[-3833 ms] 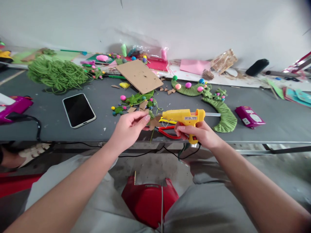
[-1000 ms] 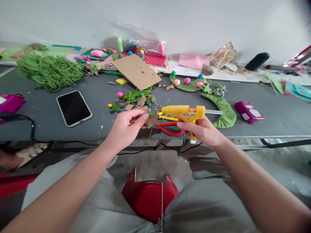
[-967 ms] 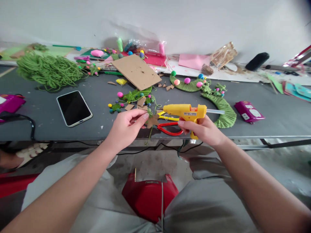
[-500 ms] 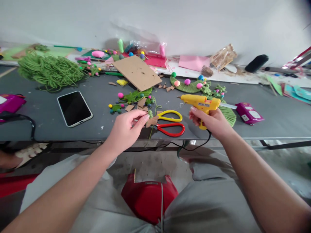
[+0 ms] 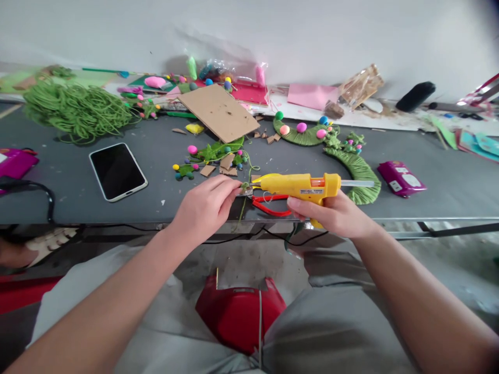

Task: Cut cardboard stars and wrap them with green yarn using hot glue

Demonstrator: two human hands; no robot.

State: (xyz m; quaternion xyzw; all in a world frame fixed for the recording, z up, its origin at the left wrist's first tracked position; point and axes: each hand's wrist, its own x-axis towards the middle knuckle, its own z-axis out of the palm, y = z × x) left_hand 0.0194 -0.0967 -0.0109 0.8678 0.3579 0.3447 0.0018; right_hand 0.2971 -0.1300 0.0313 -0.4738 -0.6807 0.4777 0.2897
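My left hand (image 5: 206, 206) is closed in a pinch on a small piece wrapped in green yarn (image 5: 244, 186), with a loose strand hanging below it. My right hand (image 5: 331, 212) grips a yellow hot glue gun (image 5: 300, 186), a clear glue stick (image 5: 356, 183) poking out of its back. The gun's nozzle points left and meets or nearly meets the yarn piece. Scissors (image 5: 268, 205) with one red and one yellow handle lie beneath the gun, partly hidden. To the right rests a green yarn-wrapped ring (image 5: 353, 169) with coloured pom-poms, partly covered by the gun.
A phone (image 5: 118, 172) and a heap of green yarn (image 5: 78, 111) lie on the left. Behind my hands are a cardboard sheet (image 5: 220, 112), cardboard scraps (image 5: 228, 170) and pom-pom-trimmed green stars (image 5: 187, 170). A purple packet (image 5: 401, 178) sits at right. A black cord (image 5: 292, 237) hangs along the table edge.
My right hand has brought the glue gun leftward and down, so its nozzle is at the yarn piece. The gun now covers part of the scissors. My left hand stays nearly still.
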